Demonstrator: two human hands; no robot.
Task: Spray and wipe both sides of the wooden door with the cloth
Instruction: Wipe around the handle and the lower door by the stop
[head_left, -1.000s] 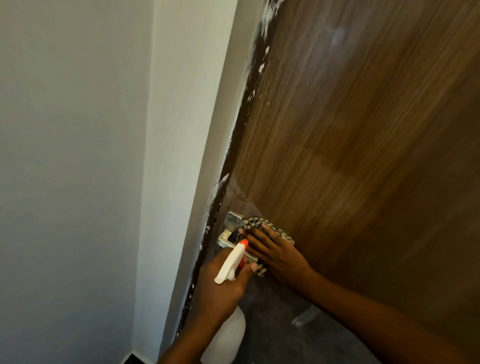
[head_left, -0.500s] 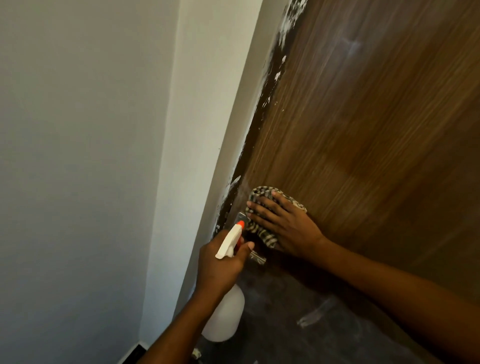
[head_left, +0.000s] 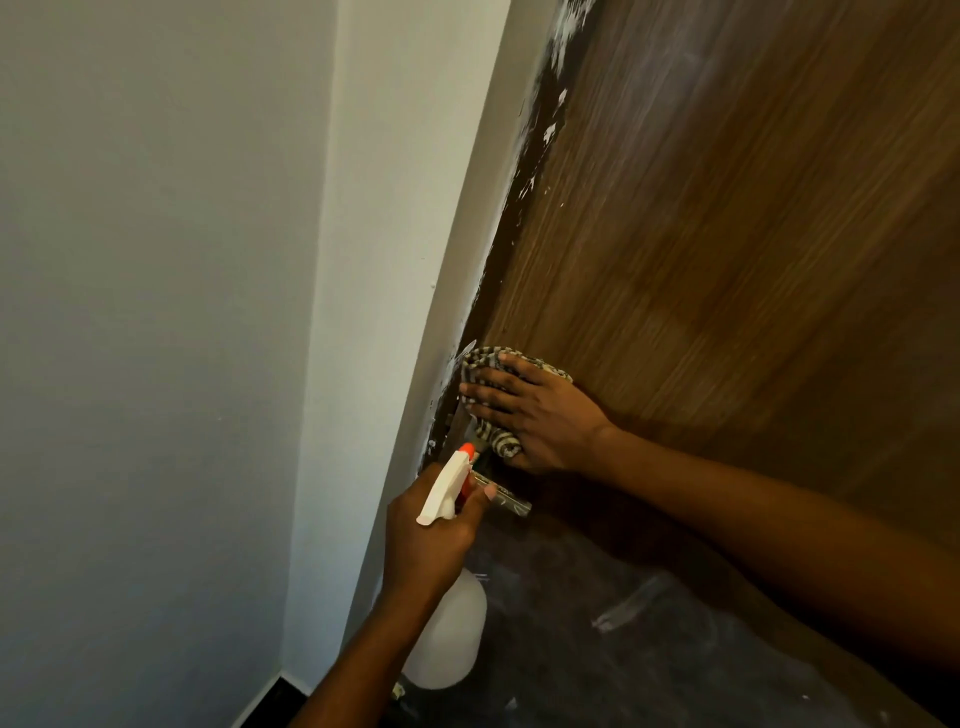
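A pale white wall (head_left: 156, 312) fills the left half of what we see, turning at a corner into a narrow white strip that runs beside a dark door frame (head_left: 540, 130) flecked with white paint. To the right of the frame stands the wooden door (head_left: 727, 234), its brown grain running lengthwise and its surface taking up most of the right side of the view. Low on the door, just beside the frame, we find the striped cloth (head_left: 480, 361), lying flat against the wood under the right hand (head_left: 535, 415). That hand's fingers (head_left: 483, 389) are straight and slightly spread, pressing the cloth to the door, with a bunched fold of cloth showing below them near the thumb. Just beneath, a metal door handle (head_left: 511, 503) juts out, partly hidden. The left hand (head_left: 431, 530) grips the neck of the white spray bottle (head_left: 452, 634), fingers curled round it; the white trigger head sits above the knuckles and its orange nozzle (head_left: 467, 448) points up toward the cloth and the door's edge, close to both. We cannot tell whether a finger rests on the trigger. The bottle's round body hangs below the hand. Beneath everything lies a dark floor (head_left: 597, 649) with pale smears, and a dark baseboard (head_left: 270, 701) shows at the foot of the wall.
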